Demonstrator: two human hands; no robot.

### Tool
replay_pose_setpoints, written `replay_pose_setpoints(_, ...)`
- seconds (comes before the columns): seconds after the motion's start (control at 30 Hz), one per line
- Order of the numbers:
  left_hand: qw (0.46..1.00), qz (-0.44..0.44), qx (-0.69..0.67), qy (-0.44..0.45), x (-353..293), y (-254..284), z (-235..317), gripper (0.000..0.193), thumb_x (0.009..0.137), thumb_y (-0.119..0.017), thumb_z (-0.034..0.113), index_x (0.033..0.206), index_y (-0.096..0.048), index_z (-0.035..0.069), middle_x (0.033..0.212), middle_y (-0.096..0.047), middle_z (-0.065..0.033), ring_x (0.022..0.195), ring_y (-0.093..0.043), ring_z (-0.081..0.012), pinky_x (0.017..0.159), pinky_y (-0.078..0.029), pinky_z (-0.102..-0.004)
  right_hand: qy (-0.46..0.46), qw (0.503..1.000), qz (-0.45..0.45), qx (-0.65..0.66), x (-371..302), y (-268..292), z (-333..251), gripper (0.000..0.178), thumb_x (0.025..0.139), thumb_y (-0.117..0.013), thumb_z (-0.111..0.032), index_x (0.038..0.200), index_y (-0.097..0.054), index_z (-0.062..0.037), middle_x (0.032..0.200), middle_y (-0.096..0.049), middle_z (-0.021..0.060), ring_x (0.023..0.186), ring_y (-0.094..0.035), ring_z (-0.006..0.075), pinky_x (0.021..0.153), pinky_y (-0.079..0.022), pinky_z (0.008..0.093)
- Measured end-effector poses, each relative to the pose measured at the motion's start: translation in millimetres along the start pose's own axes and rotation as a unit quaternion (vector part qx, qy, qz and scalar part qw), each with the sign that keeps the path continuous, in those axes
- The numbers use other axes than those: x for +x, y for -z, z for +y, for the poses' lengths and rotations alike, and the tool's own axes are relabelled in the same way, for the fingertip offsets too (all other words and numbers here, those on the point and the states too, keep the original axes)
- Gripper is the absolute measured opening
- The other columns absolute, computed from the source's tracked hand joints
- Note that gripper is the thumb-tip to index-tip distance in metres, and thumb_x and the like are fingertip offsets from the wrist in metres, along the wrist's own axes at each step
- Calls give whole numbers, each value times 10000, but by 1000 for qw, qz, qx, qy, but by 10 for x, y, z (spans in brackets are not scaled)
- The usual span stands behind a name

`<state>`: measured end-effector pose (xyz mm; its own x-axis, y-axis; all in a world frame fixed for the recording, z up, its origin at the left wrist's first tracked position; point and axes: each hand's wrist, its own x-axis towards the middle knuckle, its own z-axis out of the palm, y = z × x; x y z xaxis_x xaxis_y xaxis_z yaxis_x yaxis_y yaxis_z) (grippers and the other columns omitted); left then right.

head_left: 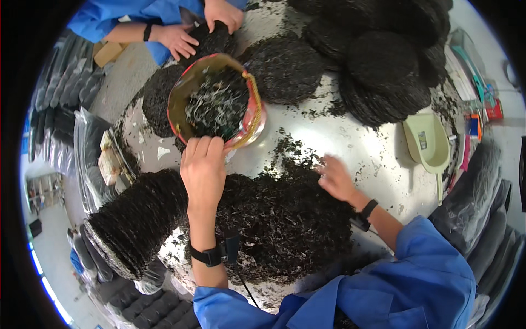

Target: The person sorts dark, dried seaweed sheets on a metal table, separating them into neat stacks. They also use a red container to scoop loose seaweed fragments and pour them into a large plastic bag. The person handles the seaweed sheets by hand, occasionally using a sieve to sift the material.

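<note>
My left hand is closed over the near rim of a red bucket with a gold inside and a yellow braided cord. Dark flakes and pale stringy strips lie in it. To the right, my right hand, slightly blurred, has its fingers apart at the far edge of a heap of loose dark flakes, which look like dried seaweed. Whether it touches any flakes is hard to tell. Beside the heap on the left, a stack of round dark seaweed cakes lies on its side.
Across the table, a co-worker's hands press on a round dark cake. Tall piles of such cakes fill the far right. A pale green dustpan lies at right. Plastic-wrapped dark bundles surround the table.
</note>
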<state>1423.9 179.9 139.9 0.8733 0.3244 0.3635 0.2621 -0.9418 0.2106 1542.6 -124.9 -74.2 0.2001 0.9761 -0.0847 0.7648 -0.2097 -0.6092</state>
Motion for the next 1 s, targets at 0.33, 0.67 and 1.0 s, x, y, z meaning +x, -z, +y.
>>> replay_pose_setpoints(0.33,991,21,110,78,-509,-745,211,213,744,-669,107,895,-526,60,834,-530,-107,855,-516,-330,723,-446,-419,-27,977,209,46,-1060,719,-790,484,900,-500,-355,1282,-479,-58,1369,-403,192,1291,-339,361,1052,-289,470)
replay_pose_setpoints(0.67,944,-253,-49,-204,-1846,-852,2942,344,791,-622,320,1130,-597,273,1298,-501,-60,1286,-373,-239,925,-322,-575,-404,806,276,-334,-2881,2051,915,679,706,-689,-306,1264,-453,-2,1246,-476,268,1130,-469,396,919,-387,483)
replay_pose_setpoints(1.0,872,-480,-82,46,-2063,-779,2817,464,889,-504,315,1327,-428,185,1430,-356,-107,1356,-260,-279,1013,-214,-602,-374,920,97,-62,-3852,1692,1725,493,834,-594,-225,1221,-407,17,823,-617,266,771,-595,450,660,-464,512)
